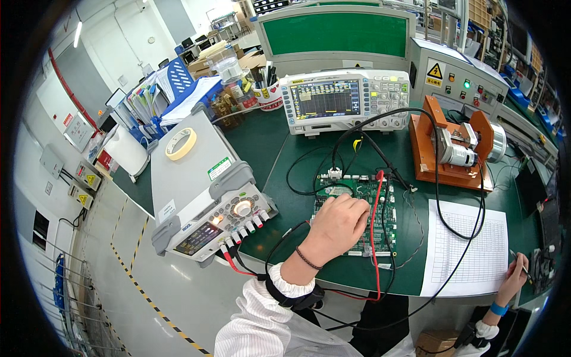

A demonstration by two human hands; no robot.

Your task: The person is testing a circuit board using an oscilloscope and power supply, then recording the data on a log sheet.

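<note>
My left hand (338, 225) is curled over a green circuit board (383, 229) on the table. Its fingertips are bent under and hidden, so I cannot make out what they pinch; a thin black cable loops close to them. A red lead (373, 229) and a black one run down across the board, right of that hand. A thick black cable reaches a white connector (335, 173) at the board's far edge. At the far right, my right hand (516, 276) is closed around a slim pen (524, 269), beside a printed table sheet (467, 253).
An oscilloscope (389, 98) with a lit screen stands behind the board. To the left is a power supply (205, 235) with a tape roll (181, 144) on top. An orange motor stand (425, 163) sits on the right. Loose cables cross the table's front edge.
</note>
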